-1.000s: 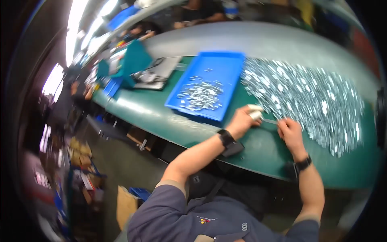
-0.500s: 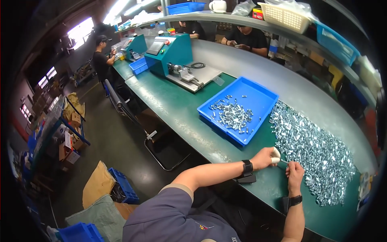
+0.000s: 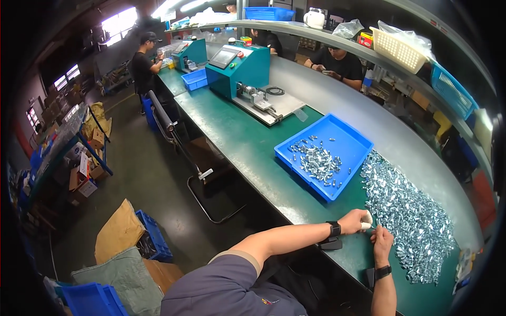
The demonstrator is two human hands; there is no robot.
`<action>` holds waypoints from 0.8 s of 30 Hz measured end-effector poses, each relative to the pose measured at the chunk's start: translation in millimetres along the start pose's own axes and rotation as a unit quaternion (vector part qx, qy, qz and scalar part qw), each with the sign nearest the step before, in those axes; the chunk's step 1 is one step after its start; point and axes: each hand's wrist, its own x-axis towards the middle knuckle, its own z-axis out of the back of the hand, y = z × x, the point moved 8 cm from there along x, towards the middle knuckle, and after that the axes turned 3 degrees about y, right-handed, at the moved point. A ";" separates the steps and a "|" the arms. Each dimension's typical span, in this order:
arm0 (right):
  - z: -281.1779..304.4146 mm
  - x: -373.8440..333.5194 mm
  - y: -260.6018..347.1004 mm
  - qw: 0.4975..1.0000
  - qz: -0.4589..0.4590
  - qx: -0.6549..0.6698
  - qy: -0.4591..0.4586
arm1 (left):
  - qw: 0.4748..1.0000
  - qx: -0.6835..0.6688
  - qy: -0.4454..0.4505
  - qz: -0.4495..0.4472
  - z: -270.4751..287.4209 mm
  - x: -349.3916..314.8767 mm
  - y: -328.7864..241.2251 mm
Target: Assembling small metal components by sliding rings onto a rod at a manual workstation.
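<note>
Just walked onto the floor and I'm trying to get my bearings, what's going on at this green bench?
A seated person works at the green bench. Their left hand grips a small white thing, too small to identify, and their right hand meets it at the edge of a big loose pile of small shiny metal parts. A blue tray beside the pile holds a smaller batch of the same parts. Further along stands a teal machine, and other people work nearby.

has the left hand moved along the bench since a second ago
No, as far as can be told. The left hand sits at the near edge of the pile of small metal parts, just below the blue tray, as before; only the camera swung.
</note>
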 end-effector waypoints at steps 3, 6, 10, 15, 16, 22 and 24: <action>3.0 1.8 -2.7 1.000 0.001 0.008 -0.006 | 1.000 0.008 0.004 -0.013 -3.9 -1.5 -1.9; 1.5 4.0 3.5 1.000 0.022 0.019 0.009 | 1.000 0.006 0.004 -0.011 -3.3 2.3 -2.3; 3.0 -14.1 7.3 0.998 0.009 0.059 -0.002 | 1.000 -0.012 -0.001 0.000 -6.3 -2.7 0.5; -2.5 1.0 5.1 1.000 0.006 0.024 0.019 | 1.000 -0.018 -0.006 -0.020 1.7 10.9 2.6; -0.4 8.1 16.5 1.000 0.012 0.004 0.016 | 0.999 -0.016 -0.010 -0.027 2.9 8.5 4.1; 5.3 -0.4 6.3 0.999 0.028 -0.013 0.030 | 1.000 -0.018 0.001 -0.004 -2.5 8.5 -4.5; 4.4 -4.6 -0.4 0.999 0.002 0.021 0.036 | 1.000 -0.030 -0.009 -0.004 -3.2 0.9 1.4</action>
